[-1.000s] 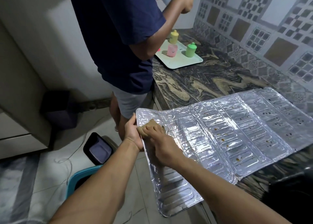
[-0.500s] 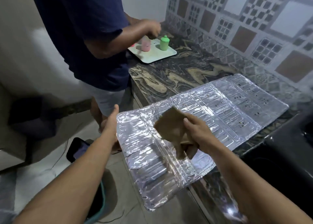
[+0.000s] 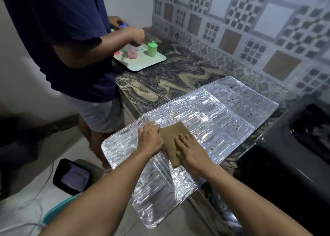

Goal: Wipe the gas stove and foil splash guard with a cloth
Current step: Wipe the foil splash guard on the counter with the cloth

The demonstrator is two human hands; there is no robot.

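No brand, label or readable writing is seen on anything. A foil splash guard [image 3: 223,111] is laid flat across the marbled table [image 3: 169,78], with its near end hanging over the table edge toward the floor. Small orange-brown spots are scattered on its ribbed panels. A brown cloth [image 3: 174,136] is spread on the guard near its middle. The right hand [image 3: 192,153] is pressed flat on the cloth, fingers straight and slightly apart. The left hand [image 3: 149,139] is laid on the foil just beside the cloth's left edge, fingers straight and close together, tips touching the cloth edge. The black gas stove [image 3: 294,155] is seen at the right, touching or just beside the guard; which cannot be told. The wall behind is covered with patterned grey and brown tiles [image 3: 250,30]. At the far end of the table a pale tray [image 3: 141,62] is set, with a green container [image 3: 152,48] and a pink container [image 3: 132,53] on it. A second person in a navy shirt [image 3: 59,36] is standing there, hands over the tray. On the floor a dark bin [image 3: 72,177] and a teal tub rim [image 3: 59,209] are seen.
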